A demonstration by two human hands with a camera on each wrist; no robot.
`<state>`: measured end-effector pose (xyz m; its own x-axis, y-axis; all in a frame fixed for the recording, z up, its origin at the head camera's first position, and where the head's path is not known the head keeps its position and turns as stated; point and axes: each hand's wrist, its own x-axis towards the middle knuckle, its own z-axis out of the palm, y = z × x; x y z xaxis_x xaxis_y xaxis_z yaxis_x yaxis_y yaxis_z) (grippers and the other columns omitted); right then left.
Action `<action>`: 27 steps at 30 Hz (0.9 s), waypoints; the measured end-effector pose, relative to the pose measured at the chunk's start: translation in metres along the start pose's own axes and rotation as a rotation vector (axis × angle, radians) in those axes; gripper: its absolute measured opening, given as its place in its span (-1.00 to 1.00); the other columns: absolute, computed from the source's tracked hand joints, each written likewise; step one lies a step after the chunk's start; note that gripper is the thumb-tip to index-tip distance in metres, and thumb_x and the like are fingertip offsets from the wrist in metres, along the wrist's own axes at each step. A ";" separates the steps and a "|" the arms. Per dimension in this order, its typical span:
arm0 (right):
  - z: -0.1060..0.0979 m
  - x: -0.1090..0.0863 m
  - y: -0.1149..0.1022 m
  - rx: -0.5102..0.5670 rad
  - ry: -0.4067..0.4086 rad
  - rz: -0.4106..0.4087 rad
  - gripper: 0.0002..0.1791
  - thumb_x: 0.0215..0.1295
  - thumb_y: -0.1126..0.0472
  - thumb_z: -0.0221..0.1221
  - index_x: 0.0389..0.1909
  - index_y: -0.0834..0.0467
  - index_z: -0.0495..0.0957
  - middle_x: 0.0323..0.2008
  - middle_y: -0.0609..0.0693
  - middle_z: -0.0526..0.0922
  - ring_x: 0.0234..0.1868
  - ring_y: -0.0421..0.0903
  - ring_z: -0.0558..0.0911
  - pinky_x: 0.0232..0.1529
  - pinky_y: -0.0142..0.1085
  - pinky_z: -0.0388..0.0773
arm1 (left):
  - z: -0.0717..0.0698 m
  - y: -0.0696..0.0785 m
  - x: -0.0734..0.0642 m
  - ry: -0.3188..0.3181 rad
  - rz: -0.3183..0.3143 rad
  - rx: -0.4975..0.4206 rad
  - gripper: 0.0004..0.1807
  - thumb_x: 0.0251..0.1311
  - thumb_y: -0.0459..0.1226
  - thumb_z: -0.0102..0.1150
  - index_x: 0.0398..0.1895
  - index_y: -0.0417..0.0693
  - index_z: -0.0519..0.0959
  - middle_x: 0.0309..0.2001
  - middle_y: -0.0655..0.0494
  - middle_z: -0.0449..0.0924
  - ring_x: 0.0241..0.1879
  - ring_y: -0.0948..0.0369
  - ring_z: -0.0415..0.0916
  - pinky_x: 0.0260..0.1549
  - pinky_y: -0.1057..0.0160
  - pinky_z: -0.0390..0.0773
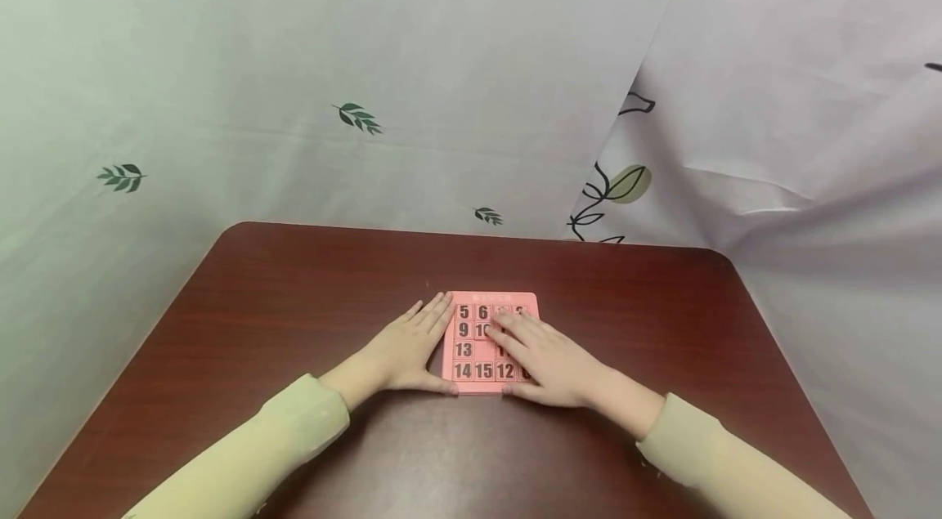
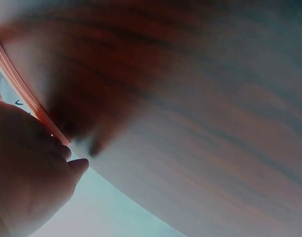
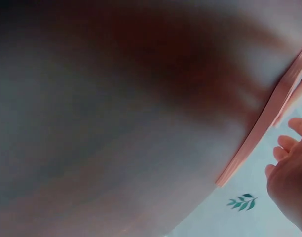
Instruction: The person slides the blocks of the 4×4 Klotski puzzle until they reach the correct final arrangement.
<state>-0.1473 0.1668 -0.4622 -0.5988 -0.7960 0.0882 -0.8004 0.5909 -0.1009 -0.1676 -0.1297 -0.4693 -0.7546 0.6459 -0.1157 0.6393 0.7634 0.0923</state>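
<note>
A pink sliding number puzzle [image 1: 489, 388] lies flat on the table, its black-numbered tiles facing up. One slot beside the 13 tile [image 1: 463, 350] holds no tile. Along the puzzle's left edge, my left hand [image 1: 408, 347] rests with straight fingers, its thumb at the lower left corner. My right hand [image 1: 552, 360] reaches over the right side, fingertips on the tiles near the 10 and thumb at the bottom edge; it hides several right-hand tiles. Both wrist views show the puzzle's thin side edge [image 2: 27, 101] with a hand next to it.
The dark red-brown wooden table [image 1: 294, 282] has rounded far corners. Pale cloth [image 1: 441, 53] with leaf prints hangs behind it, and more cloth [image 1: 824, 176] hangs in folds at the right.
</note>
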 end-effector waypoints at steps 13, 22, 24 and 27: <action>0.004 0.010 0.008 -0.005 -0.073 0.047 -0.12 0.49 -0.31 0.14 0.66 0.07 0.24 0.69 0.13 0.16 0.70 0.12 0.18 0.68 0.07 0.21 | -0.001 0.005 0.001 -0.003 0.003 0.017 0.45 0.05 0.58 0.18 0.70 -0.30 0.01 0.73 -0.22 -0.08 0.73 -0.08 -0.06 0.69 -0.11 0.09; 0.002 0.001 -0.001 0.015 -0.046 0.006 -0.13 0.49 -0.29 0.15 0.65 0.08 0.26 0.69 0.14 0.16 0.69 0.14 0.20 0.65 0.09 0.26 | -0.005 0.005 0.000 0.004 0.005 0.037 0.45 0.04 0.58 0.18 0.69 -0.32 0.04 0.72 -0.24 -0.04 0.72 -0.09 -0.02 0.68 -0.10 0.13; 0.002 0.004 0.000 0.012 -0.052 0.018 -0.12 0.50 -0.29 0.15 0.65 0.10 0.23 0.69 0.15 0.16 0.69 0.15 0.20 0.65 0.10 0.26 | -0.005 0.004 0.000 0.003 0.004 0.037 0.45 0.05 0.58 0.18 0.69 -0.32 0.04 0.72 -0.24 -0.04 0.72 -0.09 -0.02 0.67 -0.10 0.14; 0.000 0.011 0.004 0.010 -0.067 0.046 -0.13 0.50 -0.26 0.16 0.65 0.12 0.24 0.69 0.17 0.16 0.69 0.17 0.19 0.65 0.11 0.26 | -0.004 0.004 0.000 0.004 0.005 0.033 0.44 0.05 0.57 0.19 0.69 -0.33 0.04 0.71 -0.24 -0.03 0.72 -0.09 -0.01 0.67 -0.11 0.15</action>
<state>-0.1574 0.1606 -0.4615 -0.6315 -0.7752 0.0168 -0.7715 0.6260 -0.1131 -0.1658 -0.1271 -0.4648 -0.7518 0.6499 -0.1109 0.6476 0.7595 0.0607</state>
